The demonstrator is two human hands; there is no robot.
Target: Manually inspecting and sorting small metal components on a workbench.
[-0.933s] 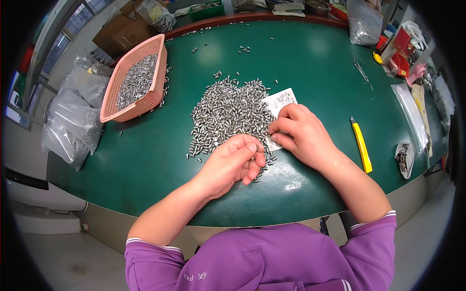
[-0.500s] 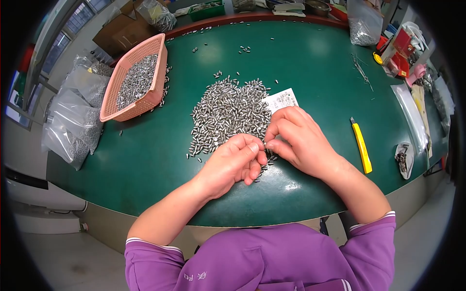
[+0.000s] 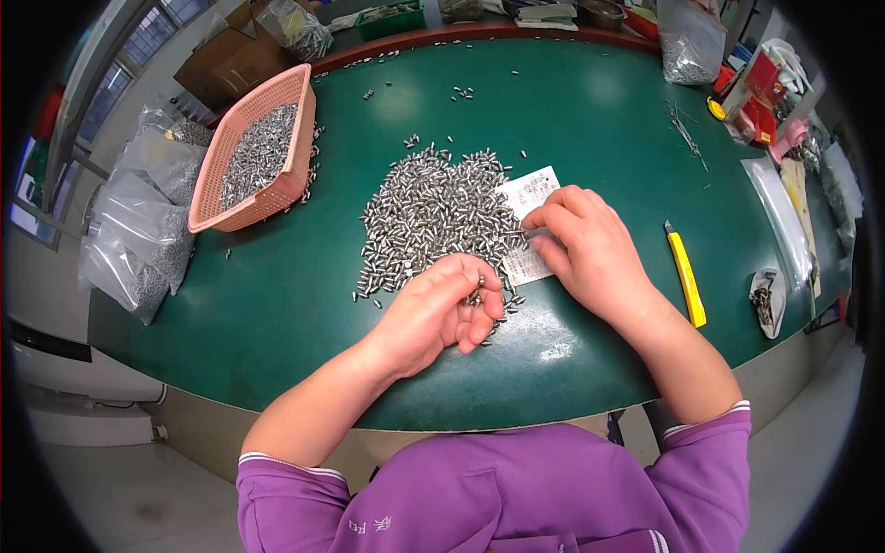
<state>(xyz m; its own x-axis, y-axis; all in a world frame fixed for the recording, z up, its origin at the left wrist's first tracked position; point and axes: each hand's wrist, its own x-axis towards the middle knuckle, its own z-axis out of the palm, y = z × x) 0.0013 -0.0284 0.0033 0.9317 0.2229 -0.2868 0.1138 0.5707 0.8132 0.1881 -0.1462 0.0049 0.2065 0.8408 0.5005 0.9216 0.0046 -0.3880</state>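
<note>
A large heap of small, shiny, bullet-shaped metal pieces [image 3: 429, 207] lies in the middle of the green table. At its near edge my left hand [image 3: 442, 309] is cupped with curled fingers, and a few of the same metal pieces show between thumb and fingers. Right of the heap, my right hand [image 3: 581, 244] hovers over a white printed paper slip [image 3: 527, 269]. Its thumb and index fingertips are a little apart at the heap's edge, with nothing visible held between them. Part of the slip is hidden under the hand.
A pink plastic basket [image 3: 300, 152] with more metal pieces stands at the left, beside filled clear bags [image 3: 138, 240]. On the right lie a yellow utility knife [image 3: 685, 276], a small white pouch [image 3: 767, 304] and thin wires [image 3: 684, 134]. Another filled bag [image 3: 691, 46] stands at the far right.
My right hand has moved away from my left hand, to the right and slightly up, uncovering more of the slip. The left hand has stayed put, its held pieces now visible.
</note>
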